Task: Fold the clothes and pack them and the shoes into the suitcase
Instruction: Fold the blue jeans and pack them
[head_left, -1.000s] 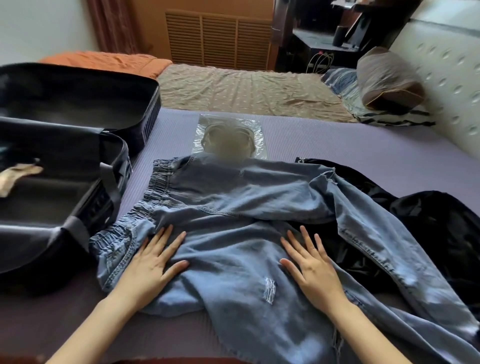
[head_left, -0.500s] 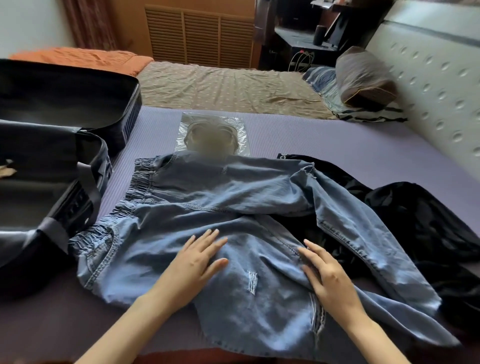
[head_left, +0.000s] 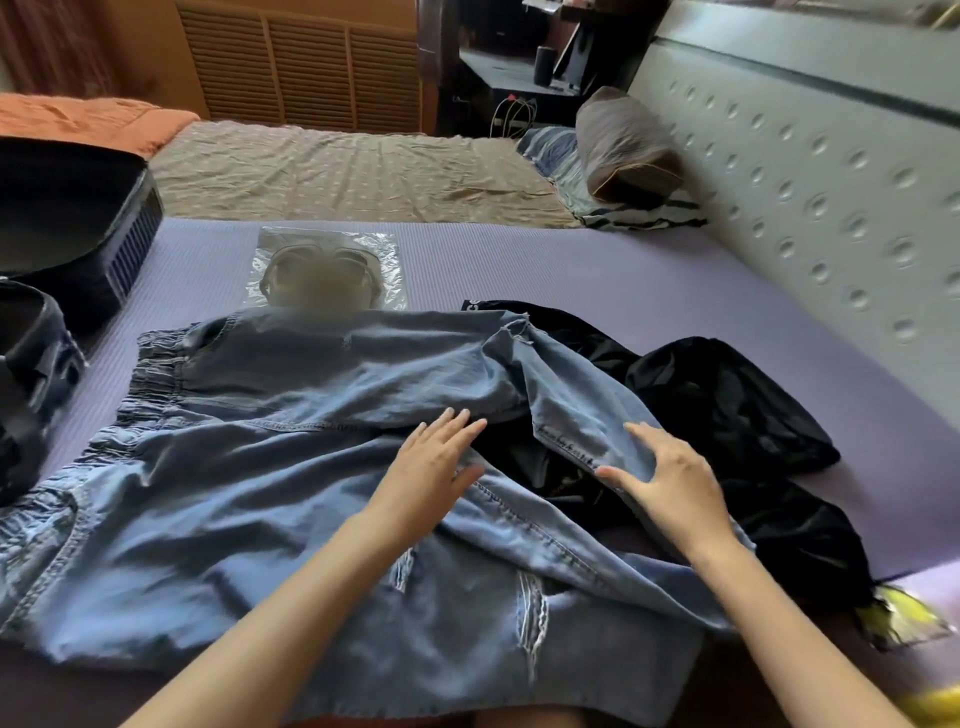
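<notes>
Blue ripped jeans (head_left: 249, 467) lie spread across the purple mat (head_left: 597, 275), waistband to the left, legs running right and toward me. My left hand (head_left: 431, 467) lies flat with straight fingers on the denim near the crotch. My right hand (head_left: 670, 483) rests with spread fingers on the far leg, its thumb at the leg's hem edge. Dark black clothing (head_left: 727, 410) lies bunched under and right of the jeans. A clear plastic bag holding shoes (head_left: 324, 273) sits behind the jeans. The open black suitcase (head_left: 67, 234) is at the left edge, partly out of frame.
A beige bedsheet (head_left: 332, 171) and an orange blanket (head_left: 88, 119) lie beyond the mat. A grey pillow (head_left: 623, 145) leans by the padded headboard (head_left: 810, 197) on the right. Something yellow (head_left: 904, 618) shows at the lower right.
Both hands have slid rightward across the jeans, from near the waistband toward the legs. The view has shifted right, so less of the suitcase shows.
</notes>
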